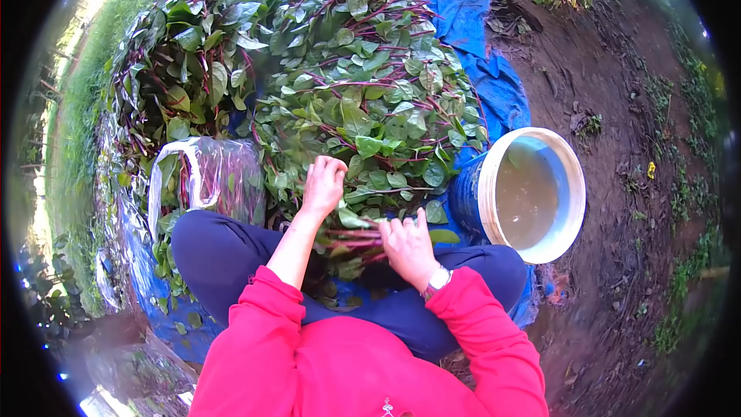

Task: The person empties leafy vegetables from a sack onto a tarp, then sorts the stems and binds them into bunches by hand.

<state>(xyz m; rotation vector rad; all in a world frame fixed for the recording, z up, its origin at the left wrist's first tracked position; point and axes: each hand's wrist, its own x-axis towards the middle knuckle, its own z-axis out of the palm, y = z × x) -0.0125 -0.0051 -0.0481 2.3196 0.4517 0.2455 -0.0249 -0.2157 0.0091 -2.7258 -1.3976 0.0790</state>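
Observation:
A bunch of purple-stemmed leafy greens (356,241), which look like Malabar spinach, lies sideways over my lap. My right hand (409,247), with a watch on its wrist, is closed round the stems at their right end. Above and to the left, my left hand (324,184) is raised at the near edge of a big pile of the same greens (363,100). Its fingers are curled together, and whatever they may pinch is hidden. Leaves of the pile lie just beyond both hands.
At my right stands a white-rimmed bucket (532,194) with murky water. A clear plastic bag (224,177) holding stems sits by my left knee. More greens (181,69) are heaped at the far left. Blue tarp (494,85) lies beneath, with bare soil (610,154) on the right.

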